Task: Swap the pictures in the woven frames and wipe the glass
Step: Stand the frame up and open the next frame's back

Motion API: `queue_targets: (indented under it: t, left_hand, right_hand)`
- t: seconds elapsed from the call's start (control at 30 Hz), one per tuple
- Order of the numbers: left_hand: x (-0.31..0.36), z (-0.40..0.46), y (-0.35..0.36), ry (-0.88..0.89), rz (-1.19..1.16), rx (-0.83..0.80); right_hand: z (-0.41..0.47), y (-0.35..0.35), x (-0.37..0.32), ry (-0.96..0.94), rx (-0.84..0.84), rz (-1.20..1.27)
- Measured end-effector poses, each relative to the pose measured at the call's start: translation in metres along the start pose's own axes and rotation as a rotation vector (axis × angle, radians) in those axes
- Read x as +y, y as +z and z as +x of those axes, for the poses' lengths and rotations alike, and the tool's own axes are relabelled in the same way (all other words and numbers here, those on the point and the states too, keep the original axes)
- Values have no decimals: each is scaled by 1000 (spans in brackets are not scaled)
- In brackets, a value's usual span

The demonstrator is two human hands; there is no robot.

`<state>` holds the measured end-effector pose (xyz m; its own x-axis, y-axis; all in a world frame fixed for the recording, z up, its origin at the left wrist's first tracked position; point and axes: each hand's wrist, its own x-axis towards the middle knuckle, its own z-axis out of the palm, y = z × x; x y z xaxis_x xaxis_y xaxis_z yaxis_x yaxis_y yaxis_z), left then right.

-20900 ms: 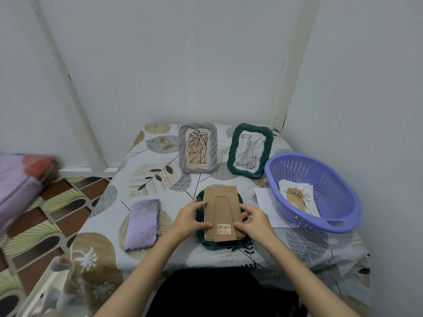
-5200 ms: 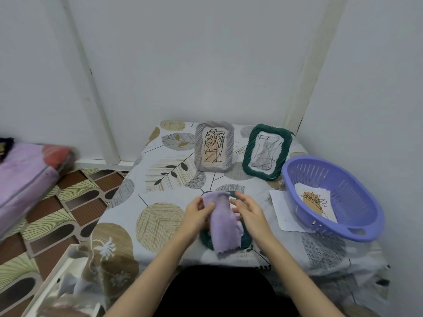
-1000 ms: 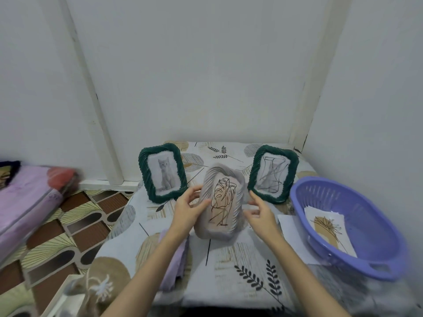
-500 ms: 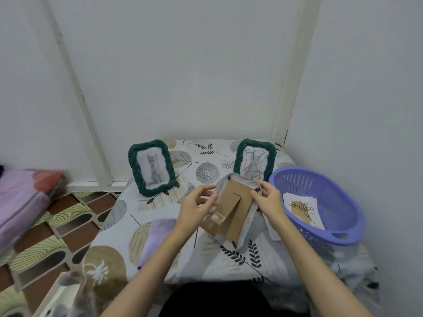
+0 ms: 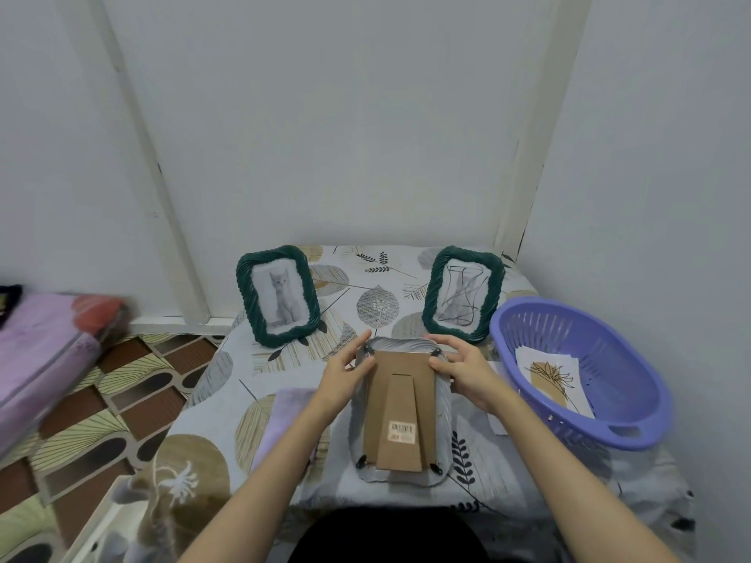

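Counter covered by leaf-print cloth. Purple slotted basket at its right edge. Patterned brown-and-cream floor to the left. Pink and red bedding at far left, blurred. White walls behind, with a white post at left.

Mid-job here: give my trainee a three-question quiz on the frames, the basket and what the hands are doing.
1. True or false: the grey frame lies face down.
2. What does the left green frame show? A) cat B) vase C) leaf
3. Where is the loose plant print?

Key: 1. True; its cardboard back faces up, with the left hand and right hand at its top corners. 2. A. 3. In the purple basket.
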<state>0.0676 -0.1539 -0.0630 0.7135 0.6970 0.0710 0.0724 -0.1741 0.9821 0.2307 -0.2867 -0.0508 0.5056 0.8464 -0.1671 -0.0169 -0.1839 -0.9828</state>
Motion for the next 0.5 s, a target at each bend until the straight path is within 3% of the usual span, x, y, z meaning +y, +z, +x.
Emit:
queue_targets:
  t: [0.5]
  left_hand:
    - [-21,27,4,121,209,271]
  right_hand:
    - [26,13,20,-108,232,-46]
